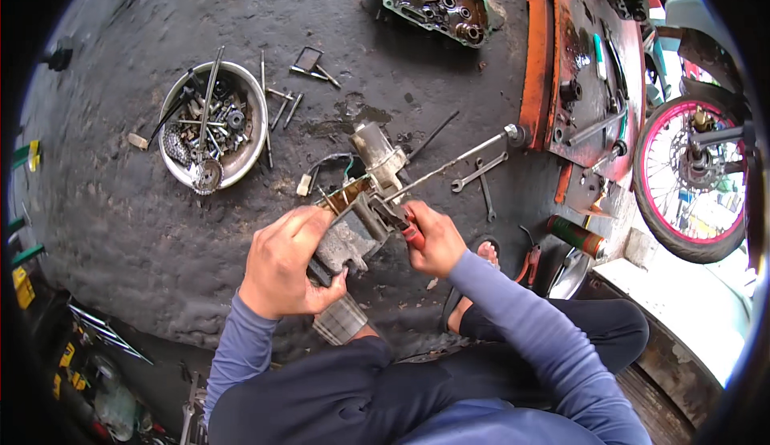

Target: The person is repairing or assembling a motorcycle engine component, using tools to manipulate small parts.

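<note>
My left hand (289, 259) is wrapped round a grey metal engine part (346, 246), thumb along its near edge. On its right side, my right hand (437, 240) is closed on red-handled pliers (412, 231), whose dark jaws meet the part; the exact contact is hidden. Just beyond lies a silver cylindrical starter motor (375, 150), with a dark cable and pale connector beside it. A long thin rod with a dark round end (461, 160) slants away to the upper right. Two wrenches (486, 180) lie crossed right of the part.
A metal bowl (261, 124) of bolts, gears and chain stands to the left, with loose bolts (293, 110) next to it. An engine case half (437, 4) lies at the back. An orange-edged metal tray (540, 52), a spray can (576, 236) and a pink-rimmed motorcycle wheel (648, 180) are at the right.
</note>
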The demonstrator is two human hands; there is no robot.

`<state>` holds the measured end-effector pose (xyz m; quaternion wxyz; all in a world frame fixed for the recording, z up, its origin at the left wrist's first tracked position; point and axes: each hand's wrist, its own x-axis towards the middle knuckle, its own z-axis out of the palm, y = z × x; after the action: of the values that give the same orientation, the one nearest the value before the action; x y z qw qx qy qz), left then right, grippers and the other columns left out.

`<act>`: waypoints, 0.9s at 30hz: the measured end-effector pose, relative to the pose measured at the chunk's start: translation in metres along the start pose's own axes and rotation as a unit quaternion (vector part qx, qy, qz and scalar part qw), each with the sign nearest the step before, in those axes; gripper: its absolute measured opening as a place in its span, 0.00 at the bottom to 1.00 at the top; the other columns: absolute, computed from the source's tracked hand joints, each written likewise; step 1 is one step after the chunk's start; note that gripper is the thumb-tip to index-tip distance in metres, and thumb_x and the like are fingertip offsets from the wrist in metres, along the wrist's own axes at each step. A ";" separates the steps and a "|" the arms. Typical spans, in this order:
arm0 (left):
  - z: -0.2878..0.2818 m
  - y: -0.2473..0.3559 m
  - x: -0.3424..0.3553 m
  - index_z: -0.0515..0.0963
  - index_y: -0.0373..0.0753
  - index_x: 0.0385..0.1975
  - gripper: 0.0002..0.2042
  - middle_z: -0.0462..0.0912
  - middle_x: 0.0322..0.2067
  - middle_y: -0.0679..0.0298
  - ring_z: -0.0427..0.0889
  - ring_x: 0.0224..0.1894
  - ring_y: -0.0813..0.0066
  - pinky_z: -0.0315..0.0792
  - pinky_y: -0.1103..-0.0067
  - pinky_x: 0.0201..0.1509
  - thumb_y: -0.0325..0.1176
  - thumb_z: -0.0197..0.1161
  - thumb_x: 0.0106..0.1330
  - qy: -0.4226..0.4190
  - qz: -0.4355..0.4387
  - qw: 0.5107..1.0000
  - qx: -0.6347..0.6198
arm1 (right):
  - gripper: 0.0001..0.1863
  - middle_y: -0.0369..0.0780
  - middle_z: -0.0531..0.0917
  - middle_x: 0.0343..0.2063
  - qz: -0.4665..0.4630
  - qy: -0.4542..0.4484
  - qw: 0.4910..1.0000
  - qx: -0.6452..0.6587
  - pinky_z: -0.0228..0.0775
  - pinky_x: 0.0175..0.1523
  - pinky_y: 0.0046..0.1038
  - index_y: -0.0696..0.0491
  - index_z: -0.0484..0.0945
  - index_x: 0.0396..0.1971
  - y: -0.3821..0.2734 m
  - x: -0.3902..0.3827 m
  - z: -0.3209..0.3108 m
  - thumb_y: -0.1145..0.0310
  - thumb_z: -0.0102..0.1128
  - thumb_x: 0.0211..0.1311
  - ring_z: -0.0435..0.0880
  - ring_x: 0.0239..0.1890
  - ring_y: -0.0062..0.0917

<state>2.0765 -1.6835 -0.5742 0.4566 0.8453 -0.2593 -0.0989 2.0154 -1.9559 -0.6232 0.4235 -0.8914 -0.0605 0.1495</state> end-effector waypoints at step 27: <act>0.017 0.015 -0.013 0.78 0.34 0.40 0.28 0.81 0.39 0.54 0.82 0.39 0.54 0.78 0.67 0.42 0.39 0.73 0.35 0.017 0.015 0.998 0.051 | 0.34 0.59 0.74 0.49 0.217 -0.124 0.968 0.011 0.68 0.60 0.42 0.66 0.62 0.61 -0.085 -0.048 -0.028 0.71 0.59 0.53 0.74 0.55 0.54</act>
<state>2.0538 -1.6951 -0.5722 0.4187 0.8651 -0.2687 -0.0648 1.9803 -1.9338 -0.5307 0.3796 -0.8531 0.0837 0.3480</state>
